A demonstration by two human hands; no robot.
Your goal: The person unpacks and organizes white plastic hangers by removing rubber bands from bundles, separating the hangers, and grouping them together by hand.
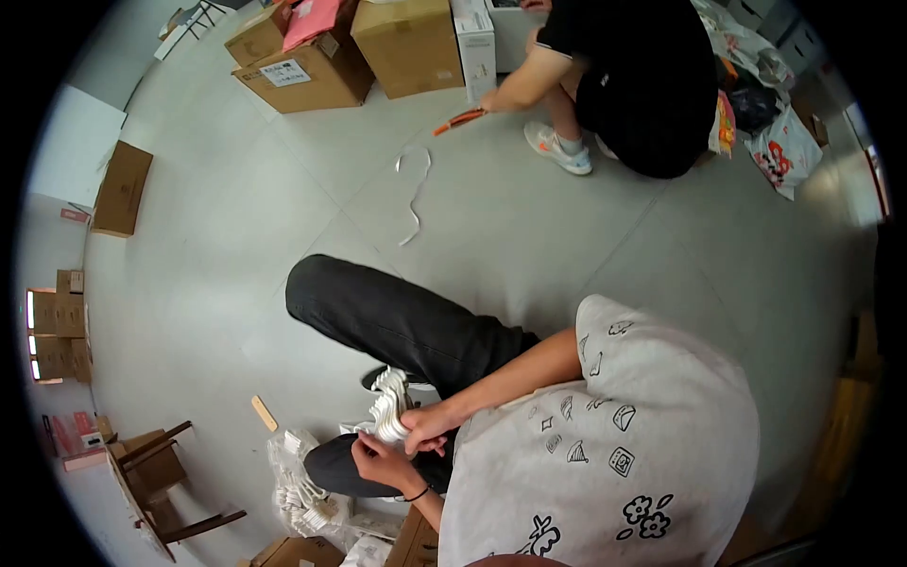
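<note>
My right hand (425,427) is closed around the lower end of a stack of white curved pieces (389,406). The pieces nest closely together and look glossy, but their exact kind is too small to make out. Just below, my left hand (382,463) has its fingers bent against the bottom of the same stack. Both hands are over my lap, between my dark trouser legs (406,317). Beside my lower knee, a clear plastic bag (300,487) of similar white pieces lies on the floor.
A flat wooden piece (264,414) and a white strip (416,203) lie on the floor. Another person (633,85) crouches ahead, holding an orange tool (458,121). Cardboard boxes (406,47) stand at the back, plastic bags (784,151) at the right, and a wooden stool (142,491) at lower left.
</note>
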